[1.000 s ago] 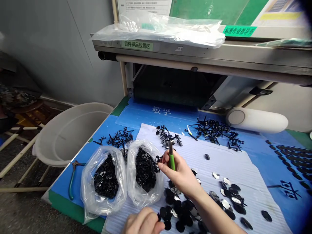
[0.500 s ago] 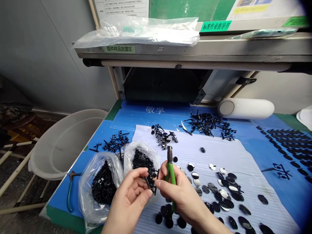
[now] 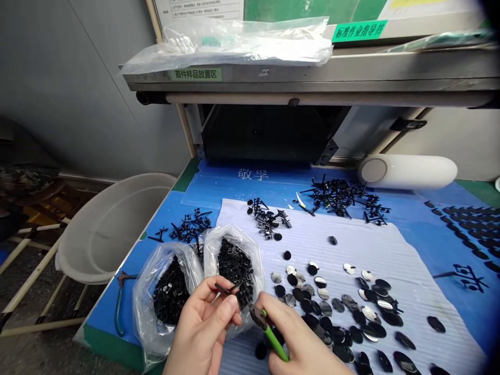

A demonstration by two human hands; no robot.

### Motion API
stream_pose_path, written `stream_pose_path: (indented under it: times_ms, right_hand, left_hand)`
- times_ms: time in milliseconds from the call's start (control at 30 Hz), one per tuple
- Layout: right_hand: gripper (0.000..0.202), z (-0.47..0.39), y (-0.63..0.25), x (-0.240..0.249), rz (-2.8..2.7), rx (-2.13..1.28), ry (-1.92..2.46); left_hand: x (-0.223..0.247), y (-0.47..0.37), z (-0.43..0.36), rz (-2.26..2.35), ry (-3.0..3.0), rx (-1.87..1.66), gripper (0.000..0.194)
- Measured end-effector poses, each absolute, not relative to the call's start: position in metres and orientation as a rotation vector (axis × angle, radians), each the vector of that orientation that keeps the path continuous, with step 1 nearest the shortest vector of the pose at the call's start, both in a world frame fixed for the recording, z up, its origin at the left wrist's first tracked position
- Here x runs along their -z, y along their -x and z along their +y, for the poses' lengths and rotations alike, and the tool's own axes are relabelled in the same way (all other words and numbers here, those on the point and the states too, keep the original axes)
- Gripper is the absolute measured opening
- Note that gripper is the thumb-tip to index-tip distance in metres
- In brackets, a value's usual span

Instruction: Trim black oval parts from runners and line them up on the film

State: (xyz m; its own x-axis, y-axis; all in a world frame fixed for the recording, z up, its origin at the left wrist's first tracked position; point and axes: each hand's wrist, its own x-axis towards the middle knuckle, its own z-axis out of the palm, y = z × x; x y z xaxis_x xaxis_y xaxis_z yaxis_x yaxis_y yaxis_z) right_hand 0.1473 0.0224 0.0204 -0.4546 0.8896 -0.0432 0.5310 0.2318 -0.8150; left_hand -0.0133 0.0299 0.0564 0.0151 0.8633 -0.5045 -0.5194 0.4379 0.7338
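Observation:
My left hand (image 3: pixel 207 323) pinches a small, thin black plastic sprue piece (image 3: pixel 227 288) between thumb and fingertips. In my right hand (image 3: pixel 299 330) is a pair of green-handled cutting nippers (image 3: pixel 274 341), the jaws pointing up and left toward my left hand but apart from the piece. Just beyond my left hand stands an open clear plastic bag (image 3: pixel 255 255) of small black parts. A second such bag (image 3: pixel 145 291) is to its left. Many black discs (image 3: pixel 324 307) lie loose on the white sheet (image 3: pixel 304 224) around my right hand.
Black sprue scraps lie in a left pile (image 3: pixel 191 226) and a back pile (image 3: pixel 336 195). Another pair of pliers (image 3: pixel 120 304) rests at the left edge. A large bin (image 3: pixel 109 224) stands beside the table, a white cylinder (image 3: pixel 410 172) at the back right. Discs (image 3: pixel 476 224) sit in rows at right.
The nippers have swung down from upright to a slant, and my right hand has moved away from the left one. The left hand's black piece has turned. The view has shifted slightly.

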Motion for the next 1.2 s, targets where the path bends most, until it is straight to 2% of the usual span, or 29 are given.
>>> stream_pose_path:
  times_ms: [133,700,1200]
  right_hand:
    - [0.04,0.02,-0.145,-0.023,-2.091,-1.079,1.314]
    - [0.041,0.027,-0.155,-0.031,-2.126,-1.34,1.257]
    - [0.039,0.027,-0.155,-0.033,-2.221,-1.196,1.299]
  left_hand:
    - [-0.052,0.011,0.029,1.074,-0.321,-1.15,0.021]
    - [-0.05,0.01,0.031,1.114,-0.529,-1.114,0.015]
    - [-0.05,0.011,0.031,1.192,-0.59,-1.024,0.017]
